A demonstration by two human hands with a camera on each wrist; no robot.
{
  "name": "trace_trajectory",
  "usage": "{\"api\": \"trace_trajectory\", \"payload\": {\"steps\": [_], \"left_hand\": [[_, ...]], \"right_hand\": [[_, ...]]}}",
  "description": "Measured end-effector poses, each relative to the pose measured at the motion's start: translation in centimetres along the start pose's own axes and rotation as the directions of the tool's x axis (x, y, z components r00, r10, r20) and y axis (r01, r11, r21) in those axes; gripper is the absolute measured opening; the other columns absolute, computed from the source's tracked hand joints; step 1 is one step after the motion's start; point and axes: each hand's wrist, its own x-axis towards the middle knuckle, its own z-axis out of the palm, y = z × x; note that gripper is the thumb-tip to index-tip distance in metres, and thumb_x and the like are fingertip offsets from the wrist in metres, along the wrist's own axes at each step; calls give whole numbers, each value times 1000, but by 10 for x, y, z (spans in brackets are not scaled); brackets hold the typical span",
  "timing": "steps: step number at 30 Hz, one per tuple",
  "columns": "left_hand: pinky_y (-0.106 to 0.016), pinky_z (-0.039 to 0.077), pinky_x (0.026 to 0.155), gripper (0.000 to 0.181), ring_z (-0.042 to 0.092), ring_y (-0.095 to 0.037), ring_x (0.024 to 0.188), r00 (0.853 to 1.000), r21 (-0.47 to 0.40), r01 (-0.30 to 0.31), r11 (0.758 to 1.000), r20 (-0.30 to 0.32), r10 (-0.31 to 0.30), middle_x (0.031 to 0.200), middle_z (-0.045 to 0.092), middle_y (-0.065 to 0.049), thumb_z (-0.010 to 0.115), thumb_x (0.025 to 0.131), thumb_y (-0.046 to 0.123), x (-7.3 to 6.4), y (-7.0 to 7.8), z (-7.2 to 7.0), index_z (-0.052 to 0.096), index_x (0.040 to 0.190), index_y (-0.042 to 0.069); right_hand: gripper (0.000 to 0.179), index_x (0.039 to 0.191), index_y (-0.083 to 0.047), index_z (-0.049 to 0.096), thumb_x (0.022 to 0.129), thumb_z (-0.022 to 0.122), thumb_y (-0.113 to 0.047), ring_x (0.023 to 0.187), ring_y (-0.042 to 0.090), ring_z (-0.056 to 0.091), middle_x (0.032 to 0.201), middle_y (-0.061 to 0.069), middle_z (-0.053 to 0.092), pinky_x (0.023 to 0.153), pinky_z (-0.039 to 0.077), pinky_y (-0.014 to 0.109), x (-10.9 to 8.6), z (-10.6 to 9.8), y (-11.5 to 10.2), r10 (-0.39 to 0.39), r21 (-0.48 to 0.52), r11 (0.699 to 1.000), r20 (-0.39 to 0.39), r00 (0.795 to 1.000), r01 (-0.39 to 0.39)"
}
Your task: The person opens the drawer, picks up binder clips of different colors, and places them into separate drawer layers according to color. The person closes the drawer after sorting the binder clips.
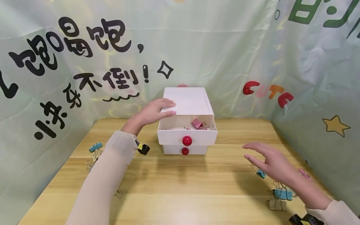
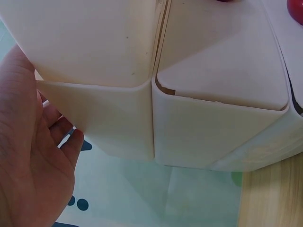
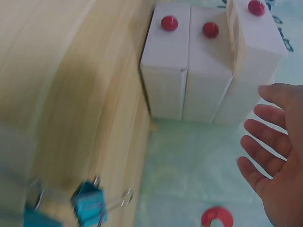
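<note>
A white box of drawers (image 1: 187, 100) with red knobs stands at the table's back. Its top drawer (image 1: 171, 137) is pulled out and holds a pink binder clip (image 1: 197, 123) and other small pieces. My left hand (image 1: 152, 112) rests on the box's top left side, thumb by the front edge; in the left wrist view some of its fingers are partly hidden. To the right, apart from the box, my right hand (image 1: 272, 161) hangs above the table with fingers spread and nothing held. Below it lie a blue binder clip (image 1: 261, 173) and a blue clip (image 1: 282, 194) by a cream one.
More binder clips (image 1: 96, 147), blue and cream, lie at the left beyond my left forearm. A pink clip (image 1: 305, 174) is partly behind my right arm. A printed cloth backdrop (image 1: 213, 56) encloses the wooden table (image 1: 180, 190) at the back and sides.
</note>
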Motion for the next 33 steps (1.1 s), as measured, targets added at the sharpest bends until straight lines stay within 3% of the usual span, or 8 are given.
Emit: {"api": "trace_trajectory", "payload": {"steps": [7,15,18,21,24,27,29,33], "left_hand": [[-44,25,115,53,37,-21,138,1000,10,9,1000,7,-9,145,49,-1,59,94,50,-1,2,-1,60,136,18],[-44,25,115,53,36,-21,139,1000,9,14,1000,7,-14,145,49,-1,59,94,50,-1,3,-1,60,136,17],[-44,25,115,52,36,-21,138,1000,8,13,1000,1,-13,145,49,-1,59,94,49,-1,3,-1,60,135,17],[-43,25,115,52,36,-22,138,1000,11,6,1000,-4,-6,145,50,-2,60,94,48,0,2,0,61,135,17],[-43,24,115,52,37,-22,138,1000,11,4,1000,-9,-4,145,50,-2,60,94,48,0,2,0,60,135,16],[-43,24,115,52,36,-22,138,1000,13,6,1000,-5,-6,145,49,-2,60,94,48,-1,2,0,60,136,16],[-44,24,115,52,36,-22,138,1000,11,9,1000,-3,-9,145,49,-2,60,94,48,-1,2,-1,60,136,16],[-43,24,115,52,36,-22,139,1000,15,8,1000,-2,-8,145,49,-2,59,95,48,-1,2,1,60,136,17]], "right_hand": [[43,127,-17,61,87,76,-24,107,27,59,121,5,63,76,51,46,-24,-12,25,77,-66,995,85,993,-72],[56,138,-17,53,88,74,-31,117,43,49,132,18,55,80,43,63,-51,-29,54,224,-55,974,171,959,-218],[62,141,-14,50,87,75,-31,117,46,46,135,22,51,79,42,63,-59,-32,66,236,-73,971,185,954,-226],[68,143,-5,47,87,75,-32,104,39,55,136,27,48,75,49,54,-66,-34,78,252,-119,966,209,945,-231],[74,143,4,42,88,73,-34,85,26,62,136,31,44,68,54,48,-73,-35,89,282,-149,957,253,926,-250],[77,142,9,38,89,72,-35,81,30,67,135,37,41,71,53,55,-79,-36,98,322,-125,946,302,897,-298],[78,142,11,37,89,72,-34,87,40,66,133,40,41,73,51,61,-83,-37,103,347,-107,938,325,880,-330],[79,141,11,38,88,73,-37,94,46,61,130,42,42,78,46,66,-90,-38,112,390,-119,920,354,850,-373]]}}
